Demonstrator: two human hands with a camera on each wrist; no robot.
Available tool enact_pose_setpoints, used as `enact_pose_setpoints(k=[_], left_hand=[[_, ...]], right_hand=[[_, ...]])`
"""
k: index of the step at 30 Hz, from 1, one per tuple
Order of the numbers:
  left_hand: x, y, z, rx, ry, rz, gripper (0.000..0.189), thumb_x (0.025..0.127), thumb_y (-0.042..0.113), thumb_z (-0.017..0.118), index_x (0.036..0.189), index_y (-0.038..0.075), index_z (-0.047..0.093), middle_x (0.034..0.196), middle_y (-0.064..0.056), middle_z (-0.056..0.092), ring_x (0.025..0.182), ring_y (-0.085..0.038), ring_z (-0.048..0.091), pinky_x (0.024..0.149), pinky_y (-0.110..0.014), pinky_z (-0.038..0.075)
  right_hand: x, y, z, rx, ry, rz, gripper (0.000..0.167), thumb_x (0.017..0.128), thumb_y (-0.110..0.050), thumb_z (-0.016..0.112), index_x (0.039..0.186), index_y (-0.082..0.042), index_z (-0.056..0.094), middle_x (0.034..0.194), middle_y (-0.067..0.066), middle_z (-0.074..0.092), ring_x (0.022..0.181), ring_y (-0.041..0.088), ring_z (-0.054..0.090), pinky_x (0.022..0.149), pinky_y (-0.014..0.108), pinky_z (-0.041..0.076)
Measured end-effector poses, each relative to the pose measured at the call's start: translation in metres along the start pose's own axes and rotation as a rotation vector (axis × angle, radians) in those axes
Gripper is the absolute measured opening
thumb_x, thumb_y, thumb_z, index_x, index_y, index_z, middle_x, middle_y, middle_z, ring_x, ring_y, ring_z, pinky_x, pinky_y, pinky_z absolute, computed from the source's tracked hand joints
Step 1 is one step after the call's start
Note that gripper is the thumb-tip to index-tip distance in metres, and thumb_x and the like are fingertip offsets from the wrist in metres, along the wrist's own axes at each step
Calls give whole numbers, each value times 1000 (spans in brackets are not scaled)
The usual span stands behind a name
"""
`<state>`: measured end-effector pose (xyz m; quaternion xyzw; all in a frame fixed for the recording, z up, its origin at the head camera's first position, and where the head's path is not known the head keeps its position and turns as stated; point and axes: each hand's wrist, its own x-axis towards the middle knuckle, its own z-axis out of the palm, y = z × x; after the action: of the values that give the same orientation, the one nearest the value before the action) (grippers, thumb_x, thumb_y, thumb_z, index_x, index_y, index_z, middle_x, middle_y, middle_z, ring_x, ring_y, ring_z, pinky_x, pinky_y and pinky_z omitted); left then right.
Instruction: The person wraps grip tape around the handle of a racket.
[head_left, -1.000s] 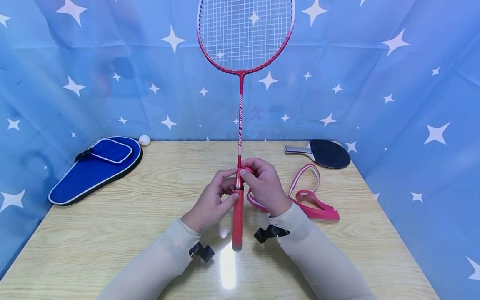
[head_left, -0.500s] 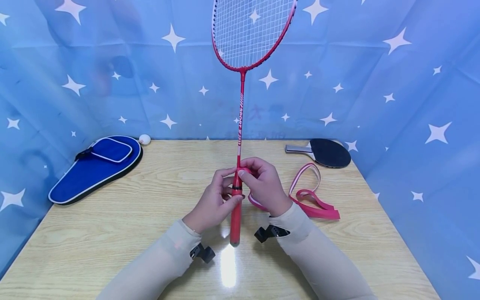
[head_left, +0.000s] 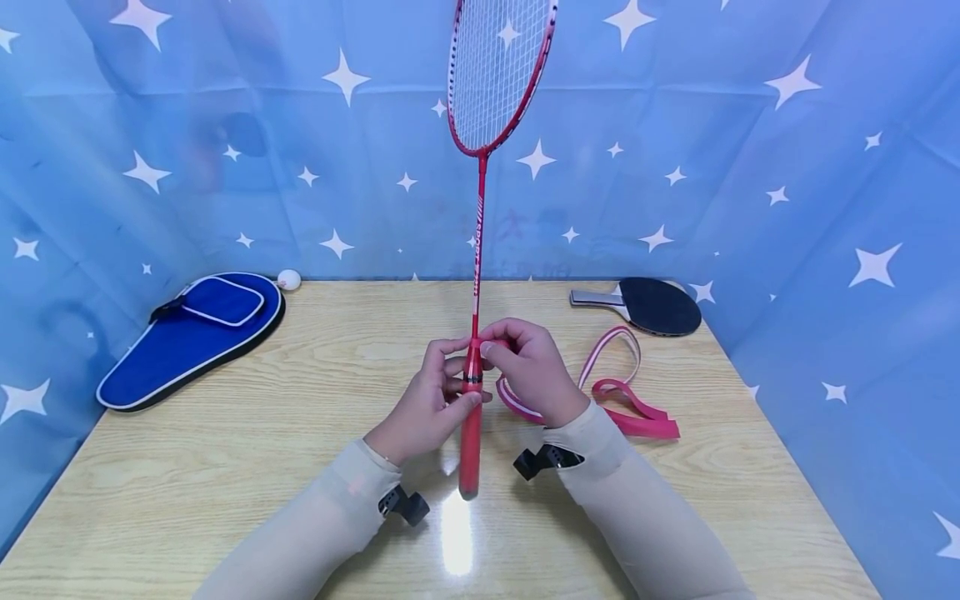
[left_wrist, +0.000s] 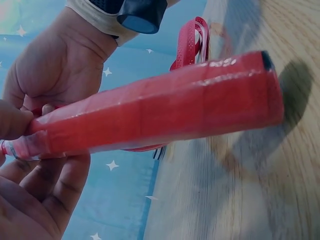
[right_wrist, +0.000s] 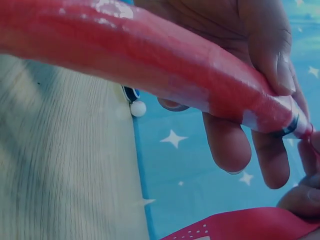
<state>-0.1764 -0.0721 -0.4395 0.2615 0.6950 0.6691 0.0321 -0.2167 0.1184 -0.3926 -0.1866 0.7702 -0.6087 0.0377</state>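
Observation:
A red badminton racket (head_left: 470, 442) stands nearly upright in the head view, head up, its strings turned partly edge-on. My left hand (head_left: 420, 408) holds it at the top of the handle, thumb in front and fingers behind. Just above, my right hand (head_left: 534, 371) pinches the end of a red grip tape (head_left: 637, 425) at the cone below the shaft. From there the tape runs in loops onto the table to the right. The left wrist view shows the handle (left_wrist: 165, 110) in a shiny clear wrapping. Small perforations mark the tape (right_wrist: 245, 224) in the right wrist view.
A blue paddle case (head_left: 187, 342) lies at the table's left, with a white ball (head_left: 288, 280) beside it. At the back right is a black table tennis paddle (head_left: 658, 307). A blue star-patterned curtain (head_left: 360, 167) encloses the wooden table (head_left: 187, 492).
The racket has rotated about its shaft, so its head looks much narrower. My right hand has shifted slightly right and down, still pinching the tape; the left hand keeps its hold.

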Motion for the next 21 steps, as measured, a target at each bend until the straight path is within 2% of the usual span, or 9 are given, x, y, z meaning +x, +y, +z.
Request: enact_pose_setpoints(k=[6, 9, 14, 17, 21], left_hand=[[0, -2, 0, -72, -13, -21, 66, 98, -11, 54, 151, 12, 23, 143, -27, 60, 108, -50, 72, 95, -37, 62], [0, -2, -1, -112, -21, -45, 65, 96, -12, 52, 149, 12, 23, 140, -31, 61, 108, -55, 71, 93, -38, 63], [0, 0, -2, -152, -31, -89, 60, 93, -13, 49, 142, 11, 23, 134, -30, 64, 107, -51, 73, 82, -35, 64], [0, 0, 0, -192, -52, -93, 57, 92, -14, 45, 139, 10, 23, 132, -31, 64, 107, -50, 73, 79, -35, 64], [0, 0, 4, -231, -70, -70, 56, 89, -15, 42, 137, 9, 22, 129, -34, 63, 107, -52, 72, 86, -43, 65]], right_hand=[[0, 0, -2, 11, -51, 29, 15, 103, -10, 59, 109, -3, 72, 99, 14, 69, 89, 29, 70, 85, 35, 61], [0, 0, -5, 16, -93, 41, 17, 103, -11, 59, 110, -3, 73, 101, 14, 70, 87, 32, 64, 81, 33, 57], [-1, -1, -10, -38, -155, 53, 18, 103, -12, 63, 113, -5, 76, 99, 12, 70, 82, 36, 53, 70, 29, 46], [-1, -3, -13, -86, -170, 72, 17, 102, -14, 66, 112, -8, 77, 98, 10, 71, 82, 32, 55, 70, 29, 47], [-2, -5, -15, -113, -177, 89, 14, 100, -14, 69, 109, -8, 78, 93, 11, 71, 80, 29, 57, 72, 32, 49]])
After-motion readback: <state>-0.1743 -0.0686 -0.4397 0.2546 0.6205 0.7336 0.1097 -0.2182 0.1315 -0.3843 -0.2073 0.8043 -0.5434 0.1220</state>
